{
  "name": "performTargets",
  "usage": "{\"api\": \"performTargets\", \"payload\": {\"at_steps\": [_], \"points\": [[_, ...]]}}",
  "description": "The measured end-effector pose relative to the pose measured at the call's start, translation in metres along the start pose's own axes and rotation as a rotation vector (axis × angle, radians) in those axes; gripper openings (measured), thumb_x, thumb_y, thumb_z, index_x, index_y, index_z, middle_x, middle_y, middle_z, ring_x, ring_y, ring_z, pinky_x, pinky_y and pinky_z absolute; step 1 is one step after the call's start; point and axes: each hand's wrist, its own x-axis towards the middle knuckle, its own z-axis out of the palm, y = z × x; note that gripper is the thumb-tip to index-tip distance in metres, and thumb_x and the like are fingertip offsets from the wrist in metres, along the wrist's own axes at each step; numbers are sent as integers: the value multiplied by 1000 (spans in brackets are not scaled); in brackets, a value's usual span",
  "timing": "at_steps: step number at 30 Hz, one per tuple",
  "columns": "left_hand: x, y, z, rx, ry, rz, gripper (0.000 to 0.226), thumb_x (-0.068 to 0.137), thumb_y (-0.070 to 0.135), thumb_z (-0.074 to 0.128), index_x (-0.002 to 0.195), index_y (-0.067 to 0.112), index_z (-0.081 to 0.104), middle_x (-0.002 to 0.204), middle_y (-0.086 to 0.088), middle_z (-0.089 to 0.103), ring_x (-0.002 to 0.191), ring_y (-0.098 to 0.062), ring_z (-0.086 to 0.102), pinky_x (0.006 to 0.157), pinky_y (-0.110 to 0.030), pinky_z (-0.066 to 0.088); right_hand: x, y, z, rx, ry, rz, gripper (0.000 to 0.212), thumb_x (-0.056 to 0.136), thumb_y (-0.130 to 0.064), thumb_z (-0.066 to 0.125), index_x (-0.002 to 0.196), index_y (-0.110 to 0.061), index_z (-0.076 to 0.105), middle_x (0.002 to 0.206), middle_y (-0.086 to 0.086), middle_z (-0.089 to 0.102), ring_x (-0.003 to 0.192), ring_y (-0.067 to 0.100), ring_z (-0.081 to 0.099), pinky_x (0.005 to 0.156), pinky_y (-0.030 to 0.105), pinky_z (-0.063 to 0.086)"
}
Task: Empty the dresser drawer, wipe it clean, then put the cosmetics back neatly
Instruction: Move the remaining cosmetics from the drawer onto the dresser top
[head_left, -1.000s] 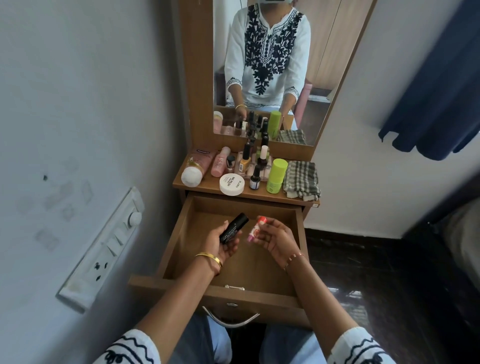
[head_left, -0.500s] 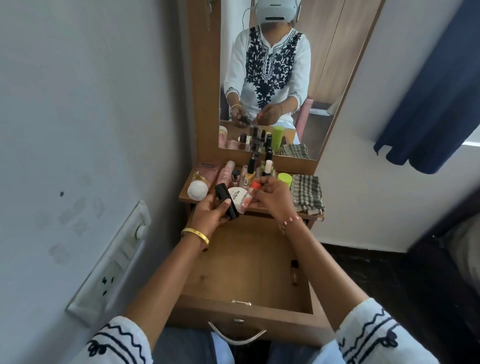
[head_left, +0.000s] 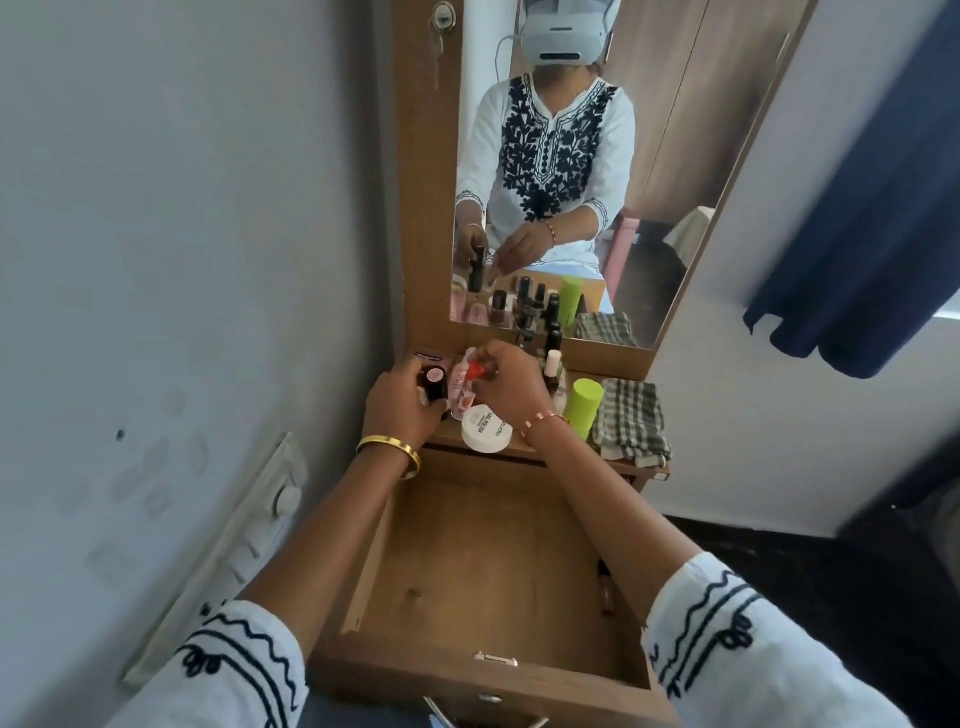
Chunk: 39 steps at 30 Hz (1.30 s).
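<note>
The wooden drawer (head_left: 467, 566) is pulled out below me, and a small brown bottle (head_left: 605, 592) lies along its right wall, partly hidden by my forearm. My left hand (head_left: 400, 405) is shut on a black tube (head_left: 434, 382), held upright over the left end of the dresser shelf (head_left: 519, 451). My right hand (head_left: 511, 382) holds a small tube with a red-orange cap (head_left: 475, 371) over the shelf, among the pink tubes. A white round jar (head_left: 487, 427), a green bottle (head_left: 584, 408) and several nail polish bottles (head_left: 552, 364) stand on the shelf.
A folded checked cloth (head_left: 631, 426) lies at the shelf's right end. The mirror (head_left: 571, 171) rises behind the shelf. A wall with a switch panel (head_left: 244, 545) runs close on the left. A blue curtain (head_left: 872, 208) hangs at the right over dark floor.
Both hands have risen from above the drawer to the shelf, carrying the black tube and the red-capped tube. My view has tilted upward.
</note>
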Motion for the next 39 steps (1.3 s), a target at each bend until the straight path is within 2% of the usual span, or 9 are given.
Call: {"api": "performTargets", "payload": {"at_steps": [7, 10, 13, 15, 19, 24, 28, 32, 39], "points": [[9, -14, 13, 215, 12, 65, 44, 68, 20, 77, 110, 21, 64, 114, -7, 66, 102, -34, 59, 90, -48, 50, 7, 4, 12, -31, 39, -21, 24, 83, 0, 56, 104, -11, 54, 69, -5, 48, 77, 18, 53, 71, 31, 47], [13, -20, 17, 266, 35, 82, 42, 67, 20, 78, 107, 22, 65, 112, -6, 68, 102, -31, 61, 94, -48, 47, 6, 5, 11, 25, 100, -27, 22, 82, -2, 56, 102, -11, 54, 73, -1, 54, 74, 19, 55, 70, 34, 48], [14, -19, 16, 328, 42, 83, 42, 70, 19, 76, 110, 21, 63, 117, -3, 65, 112, -26, 57, 113, -54, 24, 5, 3, 6, 163, 179, -42, 18, 81, -4, 59, 92, -17, 54, 70, -10, 54, 64, 9, 52, 68, 31, 50], [12, -14, 15, 343, 35, 72, 41, 73, 16, 73, 112, 21, 61, 119, -2, 63, 117, -24, 53, 115, -54, 10, 5, 1, 3, 232, 195, -42, 18, 81, -3, 59, 87, -20, 54, 66, -15, 49, 60, 3, 47, 63, 26, 47], [11, -10, 14, 333, 14, 76, 41, 75, 13, 70, 114, 21, 58, 120, -3, 62, 119, -25, 52, 115, -56, 4, 6, -2, 3, 353, 200, -11, 13, 87, -5, 53, 89, -18, 56, 62, -13, 45, 57, 3, 43, 58, 20, 41], [16, -14, 16, 299, -47, 55, 43, 78, 18, 68, 119, 24, 56, 126, -2, 60, 122, -27, 50, 114, -61, 4, 5, -1, 5, 299, 88, 31, 22, 85, -7, 62, 93, -17, 45, 69, -6, 46, 59, 8, 47, 48, 22, 46], [17, -14, 13, 292, -55, 21, 44, 81, 21, 67, 123, 23, 54, 128, -3, 59, 123, -27, 49, 115, -59, 5, 6, -2, 3, 160, 76, 72, 23, 80, -2, 66, 72, -19, 52, 75, -2, 56, 76, 18, 56, 69, 35, 54], [16, -15, 12, 238, -54, 5, 42, 81, 20, 67, 121, 20, 55, 125, -6, 60, 121, -29, 51, 115, -58, 8, 3, -13, -3, -27, 2, 25, 19, 83, 4, 51, 91, -2, 67, 101, 15, 66, 94, 27, 62, 80, 35, 53], [18, -24, 15, 109, -56, 15, 46, 77, 14, 69, 121, 17, 56, 124, -9, 62, 118, -33, 53, 108, -59, 31, 1, -28, -3, -353, -190, -48, 28, 86, 2, 51, 114, 2, 54, 116, 19, 60, 107, 32, 57, 83, 32, 47]]}}
